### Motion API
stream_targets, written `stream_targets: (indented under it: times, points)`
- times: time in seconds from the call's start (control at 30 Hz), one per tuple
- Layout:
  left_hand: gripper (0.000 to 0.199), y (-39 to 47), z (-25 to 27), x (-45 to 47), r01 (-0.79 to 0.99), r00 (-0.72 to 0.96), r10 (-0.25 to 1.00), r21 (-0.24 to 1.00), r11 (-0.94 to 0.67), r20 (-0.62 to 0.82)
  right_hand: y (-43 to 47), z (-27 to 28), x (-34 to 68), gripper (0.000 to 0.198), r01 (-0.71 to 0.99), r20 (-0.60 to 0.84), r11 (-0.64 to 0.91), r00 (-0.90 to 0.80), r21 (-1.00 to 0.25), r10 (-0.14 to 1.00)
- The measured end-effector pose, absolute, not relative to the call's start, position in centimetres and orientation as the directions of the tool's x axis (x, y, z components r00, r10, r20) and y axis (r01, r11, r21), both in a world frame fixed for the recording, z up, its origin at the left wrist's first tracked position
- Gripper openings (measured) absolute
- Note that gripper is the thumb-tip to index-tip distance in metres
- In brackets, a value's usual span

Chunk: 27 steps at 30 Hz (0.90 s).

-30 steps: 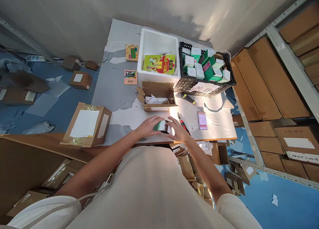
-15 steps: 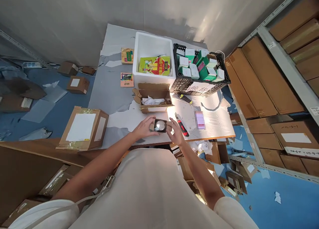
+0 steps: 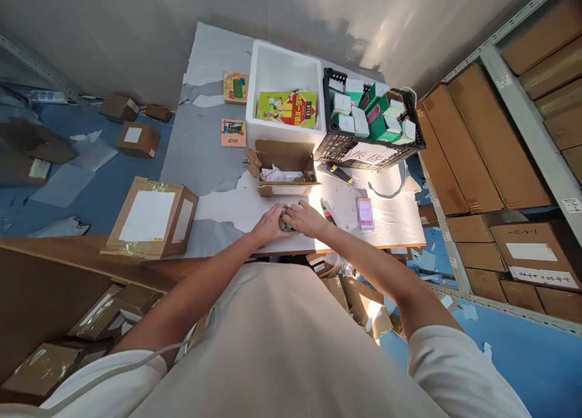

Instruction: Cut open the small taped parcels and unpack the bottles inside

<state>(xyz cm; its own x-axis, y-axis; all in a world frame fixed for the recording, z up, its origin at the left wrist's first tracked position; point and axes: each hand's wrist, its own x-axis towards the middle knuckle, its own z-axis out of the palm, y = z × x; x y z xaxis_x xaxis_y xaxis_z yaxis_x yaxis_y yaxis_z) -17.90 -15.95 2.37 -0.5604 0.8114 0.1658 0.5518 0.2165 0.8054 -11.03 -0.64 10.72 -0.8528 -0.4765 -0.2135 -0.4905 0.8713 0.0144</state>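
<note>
A small dark box is at the table's front edge, mostly covered by my fingers. My left hand is closed around its left side. Across its top and right side, my right hand lies with bent fingers against it. Just behind the hands stands an open cardboard box with crumpled white paper inside. A red and black utility knife lies right of my right hand, partly hidden by that arm.
Behind are a white foam box holding a green booklet, and a black crate of green-and-white boxes. A taped carton sits left. A yellow-black cutter and a purple card lie right. Shelves of cartons flank the table.
My right hand has moved left over the small box, which was in plain view between both hands before. The dark round part on its face is now covered. The camera view has shifted slightly.
</note>
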Motion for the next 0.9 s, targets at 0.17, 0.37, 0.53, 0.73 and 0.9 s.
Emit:
stream_targets:
  times: [0.17, 0.37, 0.53, 0.73, 0.9]
  points:
    - [0.056, -16.1, 2.1, -17.7, 0.525, -0.575, 0.808, 0.816, 0.242, 0.13, 0.4, 14.1, -11.9, 0.027, -0.554, -0.166, 0.821, -0.805, -0.137, -0.57]
    - [0.069, -16.3, 2.6, -17.3, 0.476, -0.626, 0.771, 0.84, 0.262, 0.114, 2.9, 23.1, -11.1, 0.024, -0.381, 0.139, 0.794, -0.923, -0.474, -0.36]
    - [0.081, -16.5, 3.0, -17.4, 0.472, -0.666, 0.732, 0.842, 0.261, 0.147, 4.7, 26.4, -10.8, 0.03, -0.231, 0.252, 0.694, -0.965, -0.682, -0.074]
    - [0.11, -16.3, 4.9, -17.0, 0.552, -0.735, 0.589, 0.8, 0.235, 0.335, 5.6, 26.6, -11.6, 0.031, -0.207, 0.291, 0.62, -0.956, -0.757, 0.035]
    - [0.089, -15.2, 8.1, -16.7, 0.407, -0.792, 0.486, 0.913, -0.03, 0.37, 5.8, 26.5, -12.6, 0.034, -0.195, 0.309, 0.546, -0.943, -0.815, 0.126]
